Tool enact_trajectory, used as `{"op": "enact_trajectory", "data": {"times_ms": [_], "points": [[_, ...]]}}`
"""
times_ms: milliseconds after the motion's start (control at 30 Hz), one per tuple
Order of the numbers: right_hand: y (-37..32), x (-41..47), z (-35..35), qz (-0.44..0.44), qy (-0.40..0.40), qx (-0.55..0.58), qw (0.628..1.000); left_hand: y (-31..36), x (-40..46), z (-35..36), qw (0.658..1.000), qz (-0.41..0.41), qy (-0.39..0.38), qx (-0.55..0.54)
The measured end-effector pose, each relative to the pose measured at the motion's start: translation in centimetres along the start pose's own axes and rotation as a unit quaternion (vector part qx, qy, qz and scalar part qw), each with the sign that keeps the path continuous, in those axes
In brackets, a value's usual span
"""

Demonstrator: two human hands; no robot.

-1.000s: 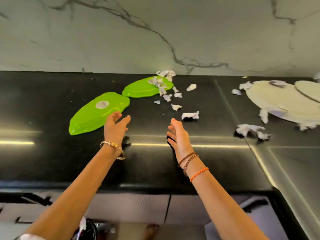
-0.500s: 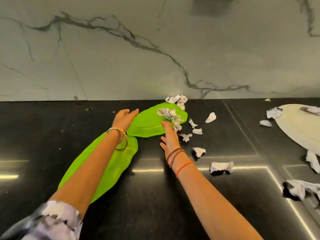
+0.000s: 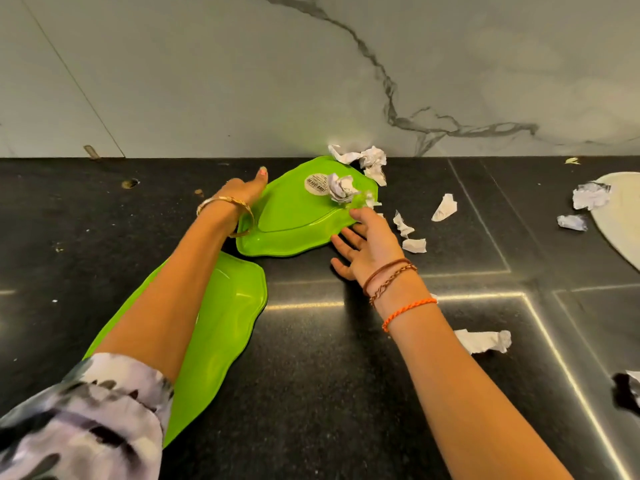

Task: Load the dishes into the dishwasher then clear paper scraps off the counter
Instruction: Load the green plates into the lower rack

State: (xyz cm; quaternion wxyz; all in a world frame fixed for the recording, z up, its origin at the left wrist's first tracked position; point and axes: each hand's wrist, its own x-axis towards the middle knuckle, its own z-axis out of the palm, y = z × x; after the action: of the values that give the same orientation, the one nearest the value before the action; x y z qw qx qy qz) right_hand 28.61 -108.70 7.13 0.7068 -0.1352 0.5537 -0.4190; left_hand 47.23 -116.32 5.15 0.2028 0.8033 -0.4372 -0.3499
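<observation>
Left hand (image 3: 242, 192) lies at the far green plate's (image 3: 294, 223) left edge, apparently gripping it; fingers hidden. Right hand (image 3: 367, 244), fingers spread, touches its right rim. Crumpled paper (image 3: 341, 188) sits on it; scraps (image 3: 414, 244) just beside. Near green plate (image 3: 221, 327) under the left forearm.

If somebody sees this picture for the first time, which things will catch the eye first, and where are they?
Two bright green plates stand out on the black counter: the far green plate near the marble wall, the near green plate under the left forearm. The left hand and right hand reach to the far plate's two sides. White paper scraps lie on and around it.
</observation>
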Motion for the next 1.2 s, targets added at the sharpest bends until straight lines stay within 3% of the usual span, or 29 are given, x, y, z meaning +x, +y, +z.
{"op": "enact_trajectory", "data": {"times_ms": [267,467,600,867,1100,1200], "points": [[0.8,-1.1,0.6,-0.023,0.009,0.001,1.0,0.0,-0.8,-0.9,0.98,-0.036,-0.069,-0.186],[1.9,-1.3,0.7,-0.062,-0.004,-0.011,0.998,0.6,-3.5,-1.2,0.943,0.009,-0.091,-0.319],[3.2,-1.3,0.1,-0.097,-0.005,0.003,0.995,2.2,-5.5,-2.5,0.949,0.103,-0.031,-0.297],[2.1,-5.1,-2.5,-0.075,-0.076,-0.004,0.994,5.7,-12.7,-4.2,0.902,0.29,-0.012,-0.319],[-3.3,-9.5,-6.9,-0.174,-0.091,0.192,0.962,8.6,-17.5,-1.4,0.842,0.408,-0.107,-0.336],[-4.9,-11.6,-10.2,-0.2,-0.054,0.259,0.944,10.4,-18.5,1.9,0.813,0.48,-0.074,-0.32]]}}
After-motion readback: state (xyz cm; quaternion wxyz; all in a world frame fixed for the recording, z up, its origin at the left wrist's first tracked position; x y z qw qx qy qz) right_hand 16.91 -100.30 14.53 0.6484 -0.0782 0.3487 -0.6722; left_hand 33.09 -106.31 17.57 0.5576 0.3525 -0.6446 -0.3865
